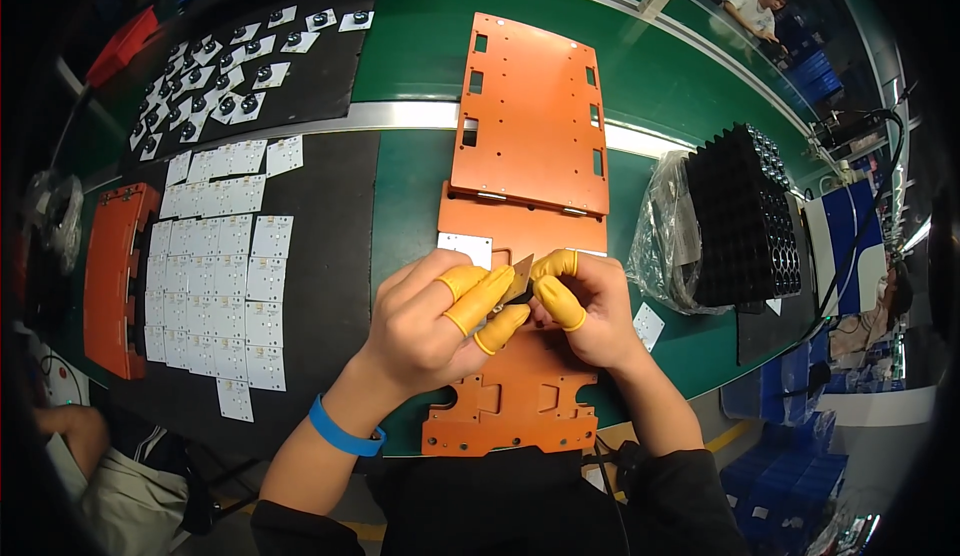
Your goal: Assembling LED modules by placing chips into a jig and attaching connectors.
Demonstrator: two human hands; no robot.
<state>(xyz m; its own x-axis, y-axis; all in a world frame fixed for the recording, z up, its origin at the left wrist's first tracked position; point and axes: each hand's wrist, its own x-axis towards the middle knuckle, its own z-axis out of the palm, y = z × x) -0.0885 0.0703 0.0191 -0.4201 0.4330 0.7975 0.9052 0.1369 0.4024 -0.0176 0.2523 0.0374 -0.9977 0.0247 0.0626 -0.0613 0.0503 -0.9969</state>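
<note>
Over the orange fixture base (520, 381), my left hand (428, 318) pinches a small circuit board (521, 274) between yellow-covered fingers. The board is tilted, with its tan side showing. My right hand (592, 306), also in yellow finger cots, is closed at the board's right edge. A small dark part shows between the hands, mostly covered by fingers; I cannot make out its kind. Just beyond my left fingers, a white board (465, 247) lies on the fixture base. The hinged orange lid (530, 116) is tipped back, away from me.
White boards (215, 266) lie in rows on the black mat at left. Behind them are boards with black round parts (225, 81). An orange fixture (122, 276) stands far left. Stacked black trays (745, 216) and a clear plastic bag (665, 241) occupy the right. Other people are nearby.
</note>
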